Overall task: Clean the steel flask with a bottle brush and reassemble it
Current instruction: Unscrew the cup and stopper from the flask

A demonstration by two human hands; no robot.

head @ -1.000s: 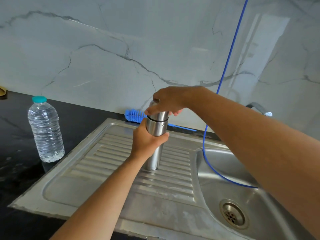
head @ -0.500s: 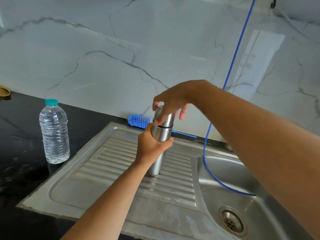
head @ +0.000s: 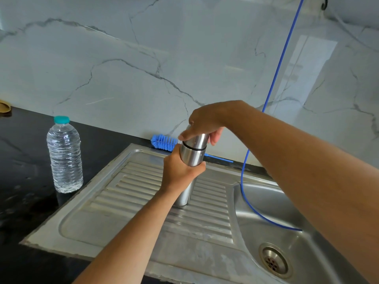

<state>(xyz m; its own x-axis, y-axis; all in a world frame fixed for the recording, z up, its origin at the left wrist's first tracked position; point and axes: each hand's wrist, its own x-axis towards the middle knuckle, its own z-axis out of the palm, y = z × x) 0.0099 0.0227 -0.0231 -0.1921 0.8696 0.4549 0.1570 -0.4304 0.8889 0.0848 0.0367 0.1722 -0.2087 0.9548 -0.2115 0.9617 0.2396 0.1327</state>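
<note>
steel flask [head: 191, 158] upright at frame centre, held by left hand [head: 180, 175] | cap [head: 198, 141] gripped by right hand [head: 205, 121] | bottle brush [head: 164, 142] laid behind

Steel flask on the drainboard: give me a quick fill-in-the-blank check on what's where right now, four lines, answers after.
1. The left hand grips the body of the steel flask; the right hand grips its ____.
2. The flask stands on the ribbed ____ of the sink.
3. The bottle brush lying behind the flask is ____ in colour.
4. The water bottle stands on the counter to the ____ of the sink.

Missing words: cap; drainboard; blue; left
</note>
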